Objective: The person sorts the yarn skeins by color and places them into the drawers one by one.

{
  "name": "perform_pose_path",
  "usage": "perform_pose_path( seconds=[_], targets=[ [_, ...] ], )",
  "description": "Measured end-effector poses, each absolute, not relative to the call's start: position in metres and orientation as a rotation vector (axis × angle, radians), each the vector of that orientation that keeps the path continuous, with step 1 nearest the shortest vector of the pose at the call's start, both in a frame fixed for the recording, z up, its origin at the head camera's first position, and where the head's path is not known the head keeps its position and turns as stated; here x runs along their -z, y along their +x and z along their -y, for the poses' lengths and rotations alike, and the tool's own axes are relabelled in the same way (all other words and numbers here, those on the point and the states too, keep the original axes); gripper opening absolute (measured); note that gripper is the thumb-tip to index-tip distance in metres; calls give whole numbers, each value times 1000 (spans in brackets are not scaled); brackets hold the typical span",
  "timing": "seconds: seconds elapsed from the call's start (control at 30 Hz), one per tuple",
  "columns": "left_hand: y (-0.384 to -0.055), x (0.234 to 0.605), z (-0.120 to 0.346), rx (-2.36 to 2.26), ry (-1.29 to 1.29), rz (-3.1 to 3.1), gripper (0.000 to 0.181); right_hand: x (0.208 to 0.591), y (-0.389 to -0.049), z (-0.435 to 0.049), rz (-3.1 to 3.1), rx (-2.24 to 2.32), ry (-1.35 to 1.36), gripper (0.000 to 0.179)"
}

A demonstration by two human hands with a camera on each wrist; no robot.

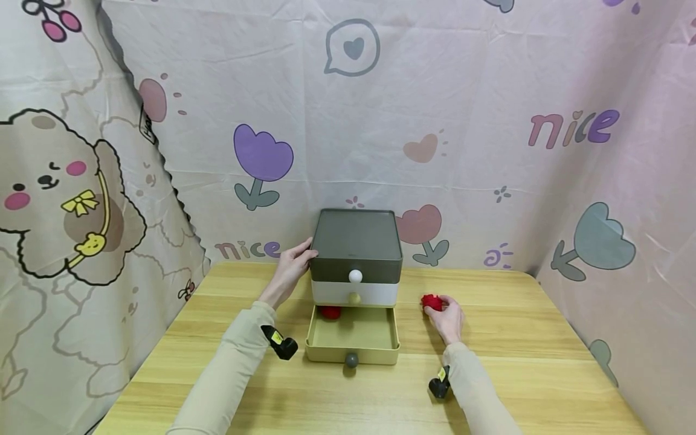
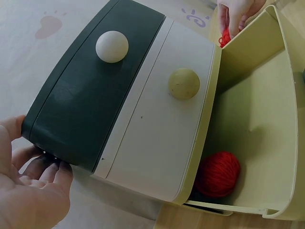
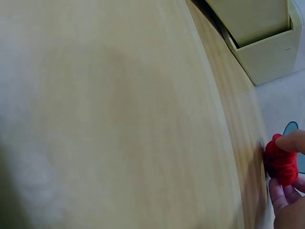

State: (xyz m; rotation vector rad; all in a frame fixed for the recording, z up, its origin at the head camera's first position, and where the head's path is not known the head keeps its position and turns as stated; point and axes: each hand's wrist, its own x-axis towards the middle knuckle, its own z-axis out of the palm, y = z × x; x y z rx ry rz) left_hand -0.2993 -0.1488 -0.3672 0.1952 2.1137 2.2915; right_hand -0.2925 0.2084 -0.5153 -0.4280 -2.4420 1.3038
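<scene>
A small three-tier drawer cabinet [image 1: 356, 270] stands on the table, dark green on top, white in the middle and yellow-green below. My left hand [image 1: 290, 269] holds its upper left side, the thumb near the top edge and the fingers against the side [image 2: 35, 191]. The bottom drawer [image 1: 353, 355] is pulled out, and a ball of red yarn [image 2: 218, 174] lies inside at its back left. To the right of the cabinet, my right hand [image 1: 448, 321] pinches a second, smaller bundle of red yarn [image 3: 281, 161] between thumb and fingers, at or close above the tabletop.
The light wooden table [image 1: 522, 350] extends on both sides of the cabinet. Behind it hangs a printed cloth [image 1: 348, 133], with another cloth [image 1: 54, 338] along the left. A round grey knob [image 1: 351, 360] sticks out from the drawer front.
</scene>
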Motion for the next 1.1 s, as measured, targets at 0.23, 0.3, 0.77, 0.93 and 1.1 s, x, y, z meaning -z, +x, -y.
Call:
perform_pose_path(
  seconds=[0.23, 0.3, 0.77, 0.93, 1.1],
  targets=[
    [-299, 366, 149, -2286, 207, -2114, 54, 513, -291, -208, 2431, -1329, -427, 49],
    [-299, 366, 149, -2288, 208, -2110, 54, 512, -289, -207, 2426, -1331, -419, 48],
    [-298, 366, 149, -2282, 193, -2116, 55, 508, -280, -206, 2364, -1431, -398, 43],
    [-298, 366, 149, -2278, 192, -2127, 55, 504, -274, -205, 2349, -1468, -391, 44],
    [-299, 367, 148, -2275, 188, -2136, 55, 502, -269, -203, 2310, -1518, -366, 43]
  ],
)
